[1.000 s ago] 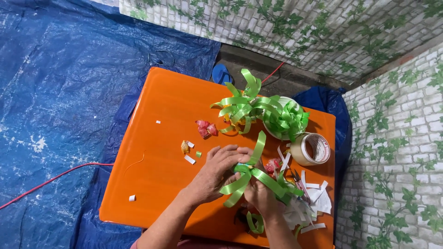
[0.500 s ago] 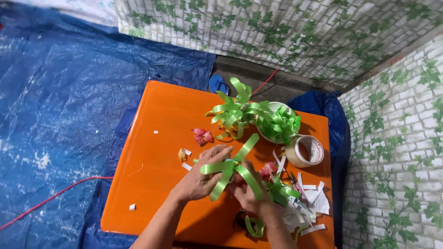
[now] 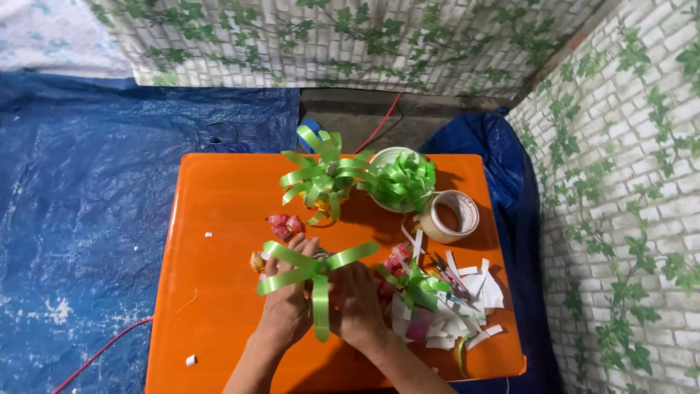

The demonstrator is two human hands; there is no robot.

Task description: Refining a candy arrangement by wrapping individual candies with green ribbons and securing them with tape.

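Since a moment ago both hands have drawn together at lower centre of the tabletop (image 3: 219, 211). My left hand (image 3: 286, 310) and right hand (image 3: 357, 306) press fingers closed on the green ribbon bow (image 3: 315, 268), its loops fanned flatter now.

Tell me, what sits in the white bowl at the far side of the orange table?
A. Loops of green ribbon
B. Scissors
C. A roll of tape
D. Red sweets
A: the white bowl is filled with curled green ribbon loops, while the tape roll lies outside it on the orange table.
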